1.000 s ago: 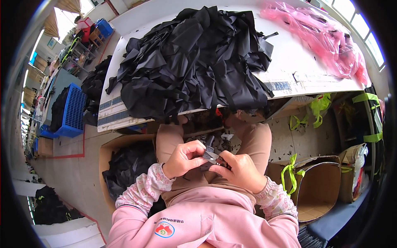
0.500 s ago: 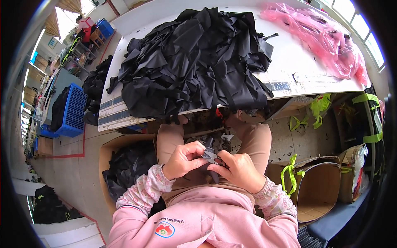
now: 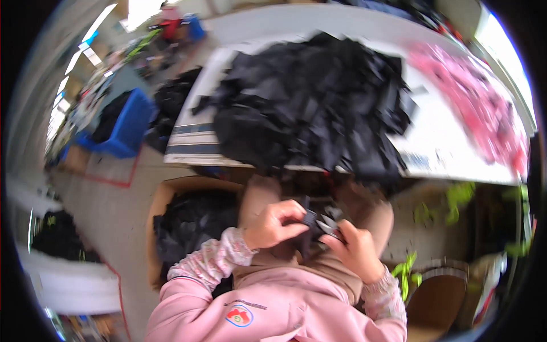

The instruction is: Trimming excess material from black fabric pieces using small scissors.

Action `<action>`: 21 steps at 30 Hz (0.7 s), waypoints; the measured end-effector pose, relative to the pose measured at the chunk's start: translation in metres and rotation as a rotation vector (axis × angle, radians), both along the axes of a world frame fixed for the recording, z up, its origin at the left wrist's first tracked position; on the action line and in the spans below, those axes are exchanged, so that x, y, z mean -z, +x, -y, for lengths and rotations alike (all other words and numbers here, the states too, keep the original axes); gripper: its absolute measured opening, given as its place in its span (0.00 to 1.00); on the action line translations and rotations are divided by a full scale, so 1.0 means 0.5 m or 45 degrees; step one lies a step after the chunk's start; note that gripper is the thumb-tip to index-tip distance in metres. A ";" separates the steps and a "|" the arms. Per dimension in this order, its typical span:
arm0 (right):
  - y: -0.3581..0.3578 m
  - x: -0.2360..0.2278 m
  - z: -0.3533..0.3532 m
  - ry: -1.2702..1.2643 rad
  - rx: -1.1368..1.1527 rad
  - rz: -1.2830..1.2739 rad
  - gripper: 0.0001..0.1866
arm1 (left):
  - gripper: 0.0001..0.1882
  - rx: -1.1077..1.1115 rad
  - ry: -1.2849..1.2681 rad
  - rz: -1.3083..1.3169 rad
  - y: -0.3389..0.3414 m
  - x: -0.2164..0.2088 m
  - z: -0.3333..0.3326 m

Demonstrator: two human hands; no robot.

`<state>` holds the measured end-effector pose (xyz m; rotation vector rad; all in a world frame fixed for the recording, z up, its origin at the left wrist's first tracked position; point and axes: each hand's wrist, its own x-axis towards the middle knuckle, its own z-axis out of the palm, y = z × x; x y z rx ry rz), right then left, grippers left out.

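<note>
Above my lap, my left hand [image 3: 277, 223] pinches a small dark strap-like piece [image 3: 309, 219] between thumb and fingers. A narrow dark length hangs below it toward my legs. Just to the right, my right hand [image 3: 358, 248] is closed around small thread snips [image 3: 327, 224]. Their silver blades are spread apart and point at the dark piece, with a small gap between. Motion blur hides the finer detail of the piece. Beyond my knees, a large heap of black fabric pieces [image 3: 307, 102] lies on the white table [image 3: 424, 145] and hangs over its near edge.
Pink plastic sheeting [image 3: 473, 102] lies at the table's right. By my left leg, a cardboard box [image 3: 155, 211] holds black fabric [image 3: 196, 225]. Another cardboard box [image 3: 436, 290] stands at right beside bright green strips [image 3: 405, 276]. A blue crate [image 3: 128, 128] is farther left.
My hands have drawn apart; the snips, earlier against the piece in my left hand, are now off it with blades spread. The whole view has shifted and blurred.
</note>
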<state>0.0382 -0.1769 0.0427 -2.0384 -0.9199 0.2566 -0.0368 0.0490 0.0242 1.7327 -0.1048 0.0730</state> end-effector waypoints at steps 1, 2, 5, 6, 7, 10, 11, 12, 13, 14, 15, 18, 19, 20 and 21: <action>0.005 0.009 -0.001 -0.012 0.028 -0.061 0.18 | 0.08 -0.067 0.120 0.127 -0.010 -0.003 -0.011; 0.009 0.010 -0.005 0.008 0.072 -0.114 0.16 | 0.08 -0.145 0.201 0.236 -0.023 -0.016 -0.026; 0.042 0.086 -0.002 -0.014 0.300 0.114 0.09 | 0.08 -0.365 0.222 0.346 -0.072 -0.036 -0.075; 0.068 0.062 0.014 -0.355 0.138 -0.094 0.18 | 0.08 -0.465 0.172 0.336 -0.107 -0.049 -0.093; 0.066 0.073 -0.015 -0.009 0.119 0.252 0.20 | 0.08 -0.561 0.109 0.337 -0.146 -0.059 -0.115; 0.092 0.059 -0.069 -0.275 0.067 0.022 0.20 | 0.07 -0.845 -0.049 0.403 -0.262 -0.104 -0.149; 0.108 0.085 -0.096 -0.326 0.112 0.047 0.19 | 0.07 -0.953 -0.058 0.419 -0.308 -0.127 -0.152; 0.113 0.088 -0.129 -0.343 0.059 0.107 0.19 | 0.06 -1.062 -0.119 0.450 -0.349 -0.128 -0.159; 0.119 0.096 -0.154 -0.364 0.023 0.165 0.20 | 0.06 -1.162 -0.115 0.474 -0.391 -0.135 -0.163; 0.209 0.165 -0.177 -0.224 -0.137 0.471 0.20 | 0.06 -1.255 -0.132 0.527 -0.409 -0.131 -0.170; 0.206 0.170 -0.201 -0.222 -0.188 0.479 0.20 | 0.06 -1.322 -0.141 0.547 -0.430 -0.125 -0.177; 0.143 0.129 -0.259 -0.277 0.056 0.263 0.18 | 0.05 -1.444 -0.156 0.616 -0.481 -0.095 -0.199; 0.155 0.149 -0.267 -0.280 0.035 0.274 0.18 | 0.05 -1.475 -0.178 0.674 -0.491 -0.086 -0.204; 0.187 0.200 -0.265 -0.180 0.080 0.360 0.19 | 0.05 -1.484 -0.201 0.665 -0.500 -0.086 -0.206; 0.213 0.244 -0.263 -0.078 0.126 0.443 0.21 | 0.05 -1.497 -0.207 0.670 -0.503 -0.082 -0.210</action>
